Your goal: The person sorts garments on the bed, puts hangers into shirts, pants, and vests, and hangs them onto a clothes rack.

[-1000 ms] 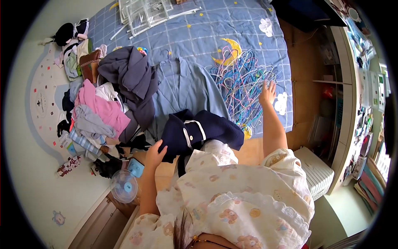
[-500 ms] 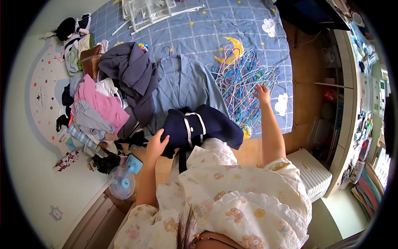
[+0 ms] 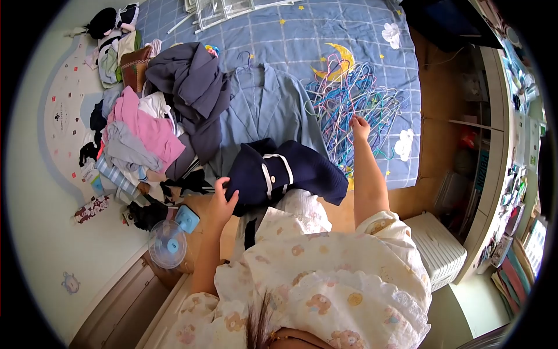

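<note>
My left hand [image 3: 222,200] grips the left edge of a navy cardigan [image 3: 256,177] with white trim and a button, which lies bunched over my lap at the bed's edge. Over a tangled heap of thin coloured hangers [image 3: 343,96], my right hand [image 3: 360,128] is closed, its fingertips pinching a hanger; exactly which part is hard to see. Between the heap and the clothes pile, a blue-grey jacket [image 3: 264,102] lies flat on the bed with a hanger [image 3: 245,60] in its collar.
To the left are a dark grey garment [image 3: 195,81], a pink garment [image 3: 133,119] and other piled clothes. White racks [image 3: 224,14] lie at the far side of the bed [image 3: 296,35]. A fan [image 3: 167,244] stands at lower left, a white suitcase [image 3: 433,247] at right.
My right hand has gone from loosely open to pinched at the hangers. My left hand stays at the cardigan's edge. The whole view has shifted slightly.
</note>
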Motion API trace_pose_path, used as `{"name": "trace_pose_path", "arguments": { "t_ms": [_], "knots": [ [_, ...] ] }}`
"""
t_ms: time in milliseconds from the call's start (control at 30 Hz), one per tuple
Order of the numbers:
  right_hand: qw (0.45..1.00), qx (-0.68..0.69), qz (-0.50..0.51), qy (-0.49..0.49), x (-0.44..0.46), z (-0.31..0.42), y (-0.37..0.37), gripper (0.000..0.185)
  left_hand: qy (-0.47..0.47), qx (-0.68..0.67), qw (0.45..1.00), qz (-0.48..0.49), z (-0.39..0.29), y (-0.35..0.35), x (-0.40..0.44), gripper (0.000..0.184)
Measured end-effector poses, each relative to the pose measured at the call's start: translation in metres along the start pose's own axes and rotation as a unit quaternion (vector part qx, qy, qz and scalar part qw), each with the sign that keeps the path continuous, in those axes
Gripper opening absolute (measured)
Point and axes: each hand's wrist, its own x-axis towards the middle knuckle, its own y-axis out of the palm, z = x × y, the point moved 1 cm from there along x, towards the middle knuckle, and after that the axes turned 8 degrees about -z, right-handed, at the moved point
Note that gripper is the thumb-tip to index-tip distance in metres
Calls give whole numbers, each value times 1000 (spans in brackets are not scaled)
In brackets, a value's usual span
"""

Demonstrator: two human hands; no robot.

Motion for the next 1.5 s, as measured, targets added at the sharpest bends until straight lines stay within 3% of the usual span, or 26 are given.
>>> {"name": "trace_pose_path", "arguments": {
  "t_ms": [133, 200, 233, 333, 367, 400, 467, 500, 533, 633, 733, 800, 867, 933, 1000, 1067, 1100, 1133, 1200, 1300, 1400, 1467, 1500],
  "knots": [
    [991, 69, 78, -85, -62, 82, 37, 17, 123, -103, 987, 5, 1, 10, 7, 28],
    [973, 82, 101, -190, -118, 130, 56, 18, 77, -144, 985, 48, 7, 12, 8, 21],
    [956, 13, 140, -256, -145, 152, 59, 19, 54, -164, 982, 70, 8, 12, 10, 23],
    [851, -135, 233, -451, -219, 195, 64, 26, 156, -201, 965, 67, 9, 6, 19, 50],
    [819, -126, 269, -491, -237, 197, 68, 27, 90, -230, 965, 84, 12, 9, 19, 74],
    [783, -116, 306, -528, -254, 198, 71, 27, 103, -256, 956, 99, 3, 5, 17, 75],
    [745, -114, 385, -533, -285, 189, 72, 29, 121, -305, 936, 126, -11, -5, 7, 77],
    [709, -140, 432, -540, -299, 190, 68, 30, 75, -319, 938, 113, -13, -6, -1, 80],
    [693, -165, 476, -516, -311, 181, 65, 31, 121, -313, 932, 137, -19, -12, -6, 76],
    [637, -208, 540, -509, -331, 153, 57, 31, 150, -178, 968, 98, -15, -20, -17, 56],
    [651, -226, 554, -467, -346, 150, 49, 27, 68, -171, 977, 104, 0, -17, -29, 41],
    [700, -176, 526, -449, -343, 150, 47, 19, 103, -166, 976, 90, -3, -17, -36, 37],
    [740, -130, 468, -465, -324, 159, 37, 22, 126, -164, 975, 77, -4, -21, -38, 37],
    [838, -183, 238, -457, -300, 150, 24, 32, 126, -155, 976, 83, 6, -24, -37, 36],
    [837, -207, 86, -500, -286, 177, 24, 39, 142, -158, 974, 84, 16, -27, -37, 36],
    [780, -311, 188, -509, -264, 158, 18, 42, 172, -173, 966, 79, 24, -28, -39, 35],
    [801, -307, 327, -396, -260, 156, 16, 37, 187, -185, 962, 76, 21, -32, -41, 33],
    [815, -348, 395, -244, -258, 153, 16, 30, 190, -161, 965, 80, 25, -35, -41, 33],
    [826, -279, 409, -267, -263, 151, 12, 24, 197, -111, 970, 86, 34, -46, -35, 33],
    [831, -337, 296, -328, -260, 155, 0, 21, 231, -66, 971, -10, 60, -50, -19, 29],
    [868, -330, 237, -286, -246, 161, -16, 23, 244, 90, 962, -86, 88, -46, -4, 22],
    [868, -325, 209, -312, -243, 161, -23, 25, 195, 159, 966, -64, 121, -35, 12, 20],
    [868, -321, 195, -324, -243, 160, -25, 25, 158, 202, 967, -7, 150, -25, 24, 20]
  ]
}}
